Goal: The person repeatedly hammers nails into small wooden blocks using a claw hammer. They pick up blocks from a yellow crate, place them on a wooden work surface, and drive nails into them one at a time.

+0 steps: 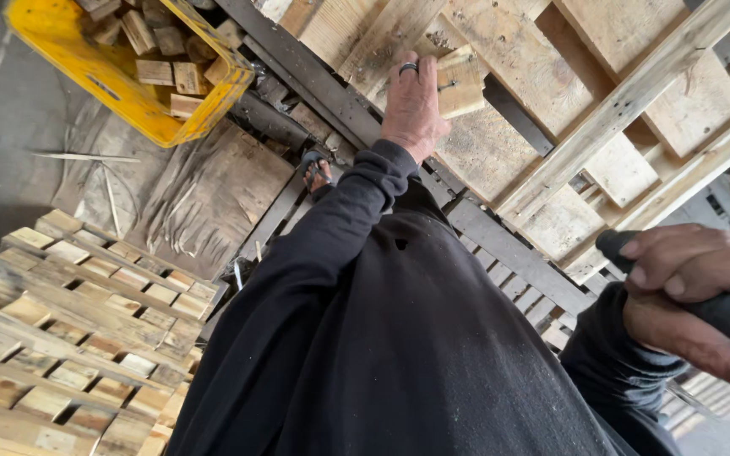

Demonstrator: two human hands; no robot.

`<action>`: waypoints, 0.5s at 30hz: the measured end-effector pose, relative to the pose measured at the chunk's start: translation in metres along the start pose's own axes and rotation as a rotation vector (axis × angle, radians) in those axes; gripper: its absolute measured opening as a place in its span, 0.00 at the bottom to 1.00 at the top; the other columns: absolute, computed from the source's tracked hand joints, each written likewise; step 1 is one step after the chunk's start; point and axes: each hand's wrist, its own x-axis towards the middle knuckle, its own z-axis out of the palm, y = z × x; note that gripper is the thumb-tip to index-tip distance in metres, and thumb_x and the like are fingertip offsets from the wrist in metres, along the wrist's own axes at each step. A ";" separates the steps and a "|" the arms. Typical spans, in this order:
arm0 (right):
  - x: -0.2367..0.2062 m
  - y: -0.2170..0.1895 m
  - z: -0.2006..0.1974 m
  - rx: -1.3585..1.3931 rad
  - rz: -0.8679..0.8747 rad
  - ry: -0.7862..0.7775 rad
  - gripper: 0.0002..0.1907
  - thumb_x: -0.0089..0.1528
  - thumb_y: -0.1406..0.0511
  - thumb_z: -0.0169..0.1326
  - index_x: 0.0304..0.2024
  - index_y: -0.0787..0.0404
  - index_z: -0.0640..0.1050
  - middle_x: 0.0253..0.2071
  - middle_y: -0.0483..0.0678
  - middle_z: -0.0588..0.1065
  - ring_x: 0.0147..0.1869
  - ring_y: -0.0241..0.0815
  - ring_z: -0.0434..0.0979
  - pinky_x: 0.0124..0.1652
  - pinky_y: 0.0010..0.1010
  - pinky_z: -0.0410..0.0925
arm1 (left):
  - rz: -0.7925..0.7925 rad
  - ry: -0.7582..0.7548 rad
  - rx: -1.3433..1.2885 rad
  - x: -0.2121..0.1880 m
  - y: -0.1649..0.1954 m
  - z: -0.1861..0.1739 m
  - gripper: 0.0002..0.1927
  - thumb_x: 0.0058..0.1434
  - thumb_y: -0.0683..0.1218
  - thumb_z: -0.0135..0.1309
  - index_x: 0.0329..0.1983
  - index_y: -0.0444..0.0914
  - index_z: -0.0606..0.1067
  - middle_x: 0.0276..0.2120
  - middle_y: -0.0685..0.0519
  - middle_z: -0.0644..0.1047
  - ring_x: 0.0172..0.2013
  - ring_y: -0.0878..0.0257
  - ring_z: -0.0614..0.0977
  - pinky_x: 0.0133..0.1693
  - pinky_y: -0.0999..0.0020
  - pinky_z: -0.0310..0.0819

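Left hand (413, 101) gripped a small wood block (460, 82), pressed flat on the pallet (500, 152); block's long axis ran roughly up-down in view. Right hand (686, 279) was clenched on a black tool handle (720, 308), pointing up-left. Pallet slat (635, 97) crossed diagonally just right of the block. Yellow crate (120, 84) upper left held wood blocks. Stacked pallets (78, 338) lower left.
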 end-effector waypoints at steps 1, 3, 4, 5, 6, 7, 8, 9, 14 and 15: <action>0.006 -0.002 -0.001 -0.041 -0.021 -0.029 0.31 0.68 0.41 0.45 0.60 0.56 0.63 0.35 0.52 0.68 0.27 0.41 0.76 0.31 0.34 0.75 | 0.014 0.005 -0.003 0.001 0.001 0.001 0.48 0.32 0.45 0.75 0.54 0.31 0.59 0.52 0.33 0.65 0.53 0.40 0.70 0.59 0.49 0.66; 0.014 0.005 0.000 -0.054 -0.043 -0.091 0.29 0.68 0.44 0.48 0.58 0.57 0.63 0.36 0.53 0.68 0.27 0.41 0.76 0.32 0.33 0.76 | 0.043 0.036 -0.001 0.004 0.001 0.004 0.49 0.32 0.46 0.75 0.53 0.30 0.59 0.51 0.30 0.64 0.53 0.39 0.69 0.58 0.48 0.65; 0.018 0.011 -0.001 -0.030 -0.038 -0.122 0.27 0.68 0.46 0.50 0.56 0.59 0.64 0.35 0.53 0.69 0.27 0.41 0.76 0.32 0.33 0.76 | 0.032 0.023 -0.003 0.005 -0.001 0.006 0.48 0.34 0.45 0.75 0.54 0.31 0.59 0.52 0.32 0.65 0.53 0.40 0.69 0.58 0.49 0.66; 0.021 0.023 0.001 0.053 0.011 -0.153 0.24 0.68 0.48 0.52 0.50 0.62 0.68 0.31 0.51 0.71 0.25 0.41 0.76 0.31 0.32 0.76 | 0.019 0.004 -0.006 0.005 -0.003 0.009 0.46 0.36 0.45 0.74 0.54 0.32 0.59 0.52 0.33 0.65 0.53 0.41 0.69 0.59 0.49 0.67; 0.023 0.036 0.001 0.139 0.062 -0.184 0.22 0.68 0.51 0.54 0.44 0.65 0.71 0.28 0.49 0.73 0.24 0.41 0.76 0.29 0.31 0.75 | 0.005 -0.015 -0.009 0.006 -0.005 0.011 0.45 0.38 0.45 0.74 0.54 0.32 0.59 0.52 0.34 0.65 0.53 0.42 0.70 0.60 0.50 0.67; 0.023 0.045 0.003 -0.016 0.280 -0.286 0.21 0.70 0.52 0.51 0.45 0.65 0.71 0.27 0.48 0.73 0.23 0.40 0.75 0.27 0.30 0.73 | -0.016 -0.026 -0.010 0.006 -0.006 0.014 0.44 0.38 0.45 0.73 0.53 0.33 0.59 0.53 0.35 0.65 0.54 0.42 0.70 0.60 0.50 0.68; 0.023 0.054 0.006 -0.176 0.497 -0.383 0.19 0.71 0.53 0.48 0.45 0.64 0.71 0.26 0.47 0.72 0.22 0.38 0.73 0.25 0.29 0.71 | -0.034 -0.039 -0.010 0.006 -0.008 0.017 0.43 0.39 0.45 0.73 0.53 0.34 0.59 0.53 0.35 0.66 0.55 0.42 0.70 0.60 0.51 0.69; 0.024 0.060 0.007 -0.340 0.714 -0.475 0.18 0.72 0.54 0.45 0.45 0.63 0.71 0.25 0.45 0.72 0.21 0.37 0.71 0.22 0.28 0.70 | -0.053 -0.053 -0.012 0.005 -0.008 0.019 0.42 0.40 0.45 0.73 0.52 0.34 0.60 0.54 0.36 0.66 0.55 0.42 0.70 0.60 0.52 0.70; 0.053 0.037 -0.003 -0.662 1.224 -0.594 0.21 0.71 0.53 0.43 0.39 0.66 0.73 0.22 0.47 0.71 0.20 0.38 0.70 0.19 0.33 0.66 | -0.032 -0.002 0.095 0.005 0.003 0.017 0.40 0.44 0.43 0.71 0.55 0.33 0.59 0.57 0.33 0.65 0.55 0.43 0.71 0.57 0.51 0.71; 0.060 0.025 -0.006 -0.646 1.187 -0.553 0.18 0.69 0.54 0.43 0.41 0.63 0.74 0.22 0.46 0.71 0.20 0.37 0.70 0.18 0.32 0.68 | -0.022 0.017 0.167 0.006 0.006 0.013 0.42 0.39 0.42 0.72 0.54 0.32 0.59 0.57 0.31 0.64 0.54 0.42 0.70 0.57 0.50 0.71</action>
